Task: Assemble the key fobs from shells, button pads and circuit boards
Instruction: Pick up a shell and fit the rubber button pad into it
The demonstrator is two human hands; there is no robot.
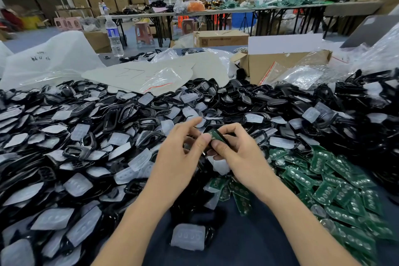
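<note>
Both hands met over the heap, and the piece being worked on sat between them. The right hand (235,149) gripped a black shell (224,138), its fingers curled round the far side and its thumb along the near edge. A green circuit board (214,135) lay in the shell, face up, just ahead of both thumbs. The left hand (181,153) pinched the same shell from the other side: its thumb pressed on the board's edge, its lower fingers were curled under, and its forefinger stood out straight and touched nothing (how far the board was seated could not be told, as the thumbs hid part of it).

To the left of the left hand, and beyond both hands, spread a deep pile of black shells and frosted button pads (86,136), all mixed together. To the right of the right hand lay a heap of loose green boards (323,183), some reaching in under the right wrist. One single button pad (188,236) rested between the two forearms, nearer the person, on the dark tabletop (248,239). Well beyond the hands stood a water bottle (113,36) and an open cardboard box (280,65), with clear plastic bags (302,73) beside it.
</note>
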